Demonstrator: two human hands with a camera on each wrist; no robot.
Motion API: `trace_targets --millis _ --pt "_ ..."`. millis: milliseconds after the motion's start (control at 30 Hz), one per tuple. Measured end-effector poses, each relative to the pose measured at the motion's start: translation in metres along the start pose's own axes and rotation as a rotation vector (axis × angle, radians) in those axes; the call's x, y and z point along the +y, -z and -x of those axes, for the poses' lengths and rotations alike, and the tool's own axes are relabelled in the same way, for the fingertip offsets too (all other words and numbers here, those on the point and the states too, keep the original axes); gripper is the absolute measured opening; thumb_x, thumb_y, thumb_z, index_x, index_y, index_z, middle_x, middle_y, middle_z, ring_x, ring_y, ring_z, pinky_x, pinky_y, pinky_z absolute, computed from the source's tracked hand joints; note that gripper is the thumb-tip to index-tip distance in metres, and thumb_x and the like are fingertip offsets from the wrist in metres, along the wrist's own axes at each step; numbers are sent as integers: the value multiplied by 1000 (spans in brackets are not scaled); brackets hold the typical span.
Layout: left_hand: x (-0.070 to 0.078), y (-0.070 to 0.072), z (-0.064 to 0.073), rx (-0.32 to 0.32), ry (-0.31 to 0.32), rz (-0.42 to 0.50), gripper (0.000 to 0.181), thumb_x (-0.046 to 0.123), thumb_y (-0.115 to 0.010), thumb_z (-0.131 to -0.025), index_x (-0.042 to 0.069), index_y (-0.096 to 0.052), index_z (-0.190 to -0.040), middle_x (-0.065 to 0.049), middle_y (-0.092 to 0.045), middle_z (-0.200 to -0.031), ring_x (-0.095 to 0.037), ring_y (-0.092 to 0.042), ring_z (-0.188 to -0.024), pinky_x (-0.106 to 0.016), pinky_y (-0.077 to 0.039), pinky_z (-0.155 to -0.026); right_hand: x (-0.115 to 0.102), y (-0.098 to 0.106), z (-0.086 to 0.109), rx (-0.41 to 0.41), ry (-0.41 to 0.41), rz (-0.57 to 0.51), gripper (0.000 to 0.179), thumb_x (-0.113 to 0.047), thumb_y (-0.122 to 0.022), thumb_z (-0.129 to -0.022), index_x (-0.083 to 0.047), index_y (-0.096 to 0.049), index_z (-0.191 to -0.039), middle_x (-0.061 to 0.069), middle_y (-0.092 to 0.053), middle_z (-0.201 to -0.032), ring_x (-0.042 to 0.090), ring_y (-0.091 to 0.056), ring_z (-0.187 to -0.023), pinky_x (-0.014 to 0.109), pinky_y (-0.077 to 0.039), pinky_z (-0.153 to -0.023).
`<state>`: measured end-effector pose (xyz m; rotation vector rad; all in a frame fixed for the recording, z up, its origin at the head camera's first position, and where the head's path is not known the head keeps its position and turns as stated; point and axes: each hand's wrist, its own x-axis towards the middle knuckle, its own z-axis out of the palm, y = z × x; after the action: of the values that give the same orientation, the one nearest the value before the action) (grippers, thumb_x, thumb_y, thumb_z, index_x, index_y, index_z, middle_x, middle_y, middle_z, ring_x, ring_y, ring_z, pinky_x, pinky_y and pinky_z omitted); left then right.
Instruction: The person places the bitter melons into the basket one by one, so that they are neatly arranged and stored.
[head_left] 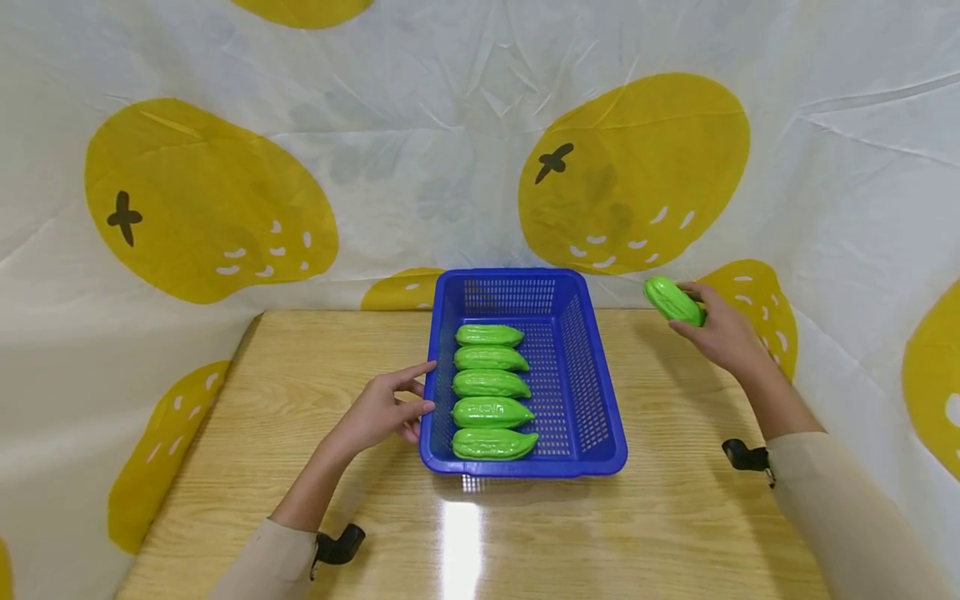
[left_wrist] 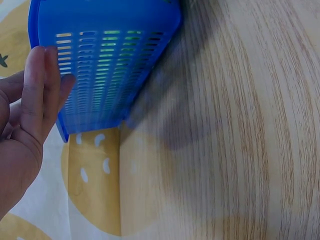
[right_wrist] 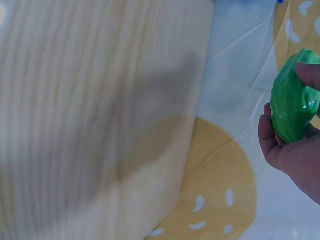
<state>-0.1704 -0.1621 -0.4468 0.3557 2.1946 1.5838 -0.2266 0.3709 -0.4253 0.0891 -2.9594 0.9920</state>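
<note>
A blue plastic basket [head_left: 600, 392] stands on the table, with several glossy green bitter melons [head_left: 491, 384] lying in a column along its left side, their pointed tips to the right. My left hand [head_left: 386, 408] touches the basket's left rim from outside. In the left wrist view the fingers [left_wrist: 34, 80] of that hand are mostly straight against the slotted basket wall [left_wrist: 95, 75]. To the right of the basket, above the table's back right corner, my right hand [head_left: 716, 329] holds another green bitter melon [head_left: 671, 300]. Thumb and fingers curl around it in the right wrist view [right_wrist: 295, 100].
The wooden table [head_left: 322, 350] meets a white cloth [head_left: 420, 192] printed with large yellow fruits at the back and sides. Black wrist mounts [head_left: 341, 544] sit on both sleeves. Glare shows on the table in front of the basket.
</note>
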Motion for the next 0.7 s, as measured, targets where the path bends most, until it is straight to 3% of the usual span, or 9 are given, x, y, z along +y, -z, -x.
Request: trace_targets --millis 267,700 --pt "0 0 0 1 -10 -6 66 5 -71 -97 9 -44 -158 -22 -64 -114 -23 -69 -60 -65 -63 -64 -24 -5 -11 -22 107 -57 69 -19 -61 -105 -4 -24 -161 33 -37 -154 50 -48 -124 64 -50 -92" --pt "0 -1 0 -1 -11 -6 65 4 -70 -98 10 -44 -157 -23 -63 -115 -23 -69 -59 -66 -63 -64 -66 -8 -31 -102 148 -32 67 -11 -62 -103 -3 -27 -160 28 -37 -156 44 -47 -128 66 -46 -105"
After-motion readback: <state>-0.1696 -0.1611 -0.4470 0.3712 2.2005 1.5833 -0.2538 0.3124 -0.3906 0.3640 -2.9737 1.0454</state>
